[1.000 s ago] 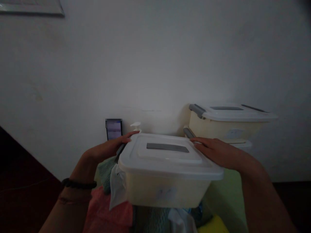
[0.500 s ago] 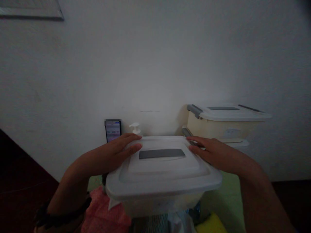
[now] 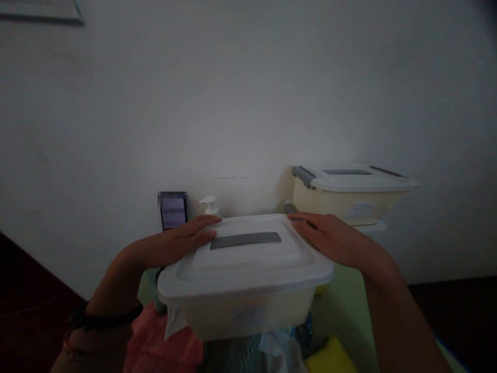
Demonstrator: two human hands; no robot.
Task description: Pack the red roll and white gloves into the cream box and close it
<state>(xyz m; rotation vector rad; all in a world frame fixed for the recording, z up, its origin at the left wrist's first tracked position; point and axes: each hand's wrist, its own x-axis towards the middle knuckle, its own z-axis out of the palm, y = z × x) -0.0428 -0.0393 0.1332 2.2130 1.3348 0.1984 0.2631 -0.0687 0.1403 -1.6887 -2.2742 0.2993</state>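
A cream storage box [image 3: 217, 316] with a white lid [image 3: 248, 264] and a grey strip on top stands in front of me. My left hand [image 3: 190, 235] lies over the lid's left side, fingers stretched toward the far edge and thumb near the grey strip. Over the right side, my right hand [image 3: 320, 233] rests in the same way, fingers extended inward. Both hands touch the lid; the fingers at its outer edges are partly hidden. White material [image 3: 175, 320] hangs beneath the lid's left front corner.
Two more lidded boxes are stacked at the right, the upper box [image 3: 341, 202] best seen. A phone [image 3: 173, 211] and a white pump top [image 3: 210, 203] stand by the wall. Pink cloth [image 3: 163, 342], grey knit fabric [image 3: 235, 355] and a yellow item [image 3: 332, 357] lie on the green surface [image 3: 345, 311].
The view has shifted, so everything sits further left. More of the storage box's front shows under the lid. Both hands stay on the lid, with the right thumb now less spread.
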